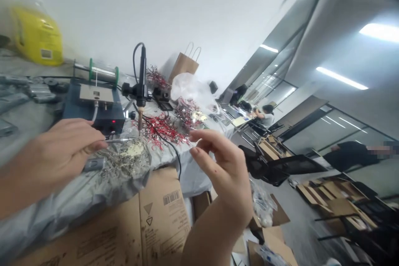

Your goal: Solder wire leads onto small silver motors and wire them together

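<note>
My left hand [67,143] is closed, thumb and fingers pinched at the near end of a thin, pale tube [120,139]. The tube points toward the tip of an upright soldering iron [142,79], clamped in a black holder. Below that tip lies a heap of small silvery parts with wire leads [126,164]. My right hand [226,170] is raised at the bench's edge, fingers loosely curled and thumb apart, with nothing visible in it. Just beyond its fingertips is a pile of red and silver wired parts [165,129].
A dark blue feeder box [109,108] carries a solder wire spool [104,74]. A yellow jug [37,35], a paper bag [183,66] and a white plastic bag [191,87] stand behind. Flattened cardboard [162,212] hangs in front. Chairs, boxes and two people are at right.
</note>
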A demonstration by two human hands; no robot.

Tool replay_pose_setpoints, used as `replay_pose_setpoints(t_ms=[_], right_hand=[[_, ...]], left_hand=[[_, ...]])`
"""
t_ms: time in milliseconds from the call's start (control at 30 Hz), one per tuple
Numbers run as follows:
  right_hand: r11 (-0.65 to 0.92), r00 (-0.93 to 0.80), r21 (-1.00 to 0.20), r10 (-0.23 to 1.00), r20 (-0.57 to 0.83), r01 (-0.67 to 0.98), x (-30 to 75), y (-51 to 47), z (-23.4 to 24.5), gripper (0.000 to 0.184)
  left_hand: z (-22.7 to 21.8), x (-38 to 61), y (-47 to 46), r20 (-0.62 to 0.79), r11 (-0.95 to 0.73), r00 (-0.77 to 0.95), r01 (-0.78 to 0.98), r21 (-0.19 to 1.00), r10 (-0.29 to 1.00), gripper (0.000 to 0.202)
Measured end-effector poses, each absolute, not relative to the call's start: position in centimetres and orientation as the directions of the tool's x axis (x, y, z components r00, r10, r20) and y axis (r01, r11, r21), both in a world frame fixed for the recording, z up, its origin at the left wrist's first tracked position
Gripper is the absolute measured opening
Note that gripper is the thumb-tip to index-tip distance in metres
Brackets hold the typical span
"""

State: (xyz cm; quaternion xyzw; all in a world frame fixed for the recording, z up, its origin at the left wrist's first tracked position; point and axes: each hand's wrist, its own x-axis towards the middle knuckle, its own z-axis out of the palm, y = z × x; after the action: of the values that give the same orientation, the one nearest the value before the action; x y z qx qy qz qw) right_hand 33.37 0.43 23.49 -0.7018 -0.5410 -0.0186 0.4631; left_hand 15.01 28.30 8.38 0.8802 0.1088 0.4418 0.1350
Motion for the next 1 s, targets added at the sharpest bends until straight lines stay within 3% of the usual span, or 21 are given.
replay_pose_setpoints(t_ms=[133,300,500,800,1000], right_hand=[[0.076,0.41,-0.714,0.774,0.483,0.696,33.8,-2.0,21.8,0.026],[0.069,0.499,-0.794,0.744,0.444,0.604,33.5,-4.4,20.0,0.028],[-0.01,0.528,-0.763,0.728,0.437,0.646,33.1,-4.9,18.3,0.022],[-0.171,0.514,-0.68,0.787,0.341,0.713,34.4,-4.0,15.5,0.019],[-0.086,0.453,-0.661,0.792,0.409,0.746,33.8,-1.2,15.2,0.015]], left_hand=[[7.9,15.5,28.9,0.847,-0.972,0.505,-0.063,0.227,0.165,0.03],[8.2,15.8,28.8,0.868,-0.967,0.471,-0.104,0.233,0.159,0.026],[9.5,15.0,28.6,0.873,-0.967,0.484,-0.187,0.171,0.06,0.023],[9.8,14.9,27.9,0.845,-0.956,0.524,-0.18,0.23,0.104,0.035],[9.8,15.0,27.7,0.836,-0.952,0.534,-0.173,0.254,0.126,0.035]])
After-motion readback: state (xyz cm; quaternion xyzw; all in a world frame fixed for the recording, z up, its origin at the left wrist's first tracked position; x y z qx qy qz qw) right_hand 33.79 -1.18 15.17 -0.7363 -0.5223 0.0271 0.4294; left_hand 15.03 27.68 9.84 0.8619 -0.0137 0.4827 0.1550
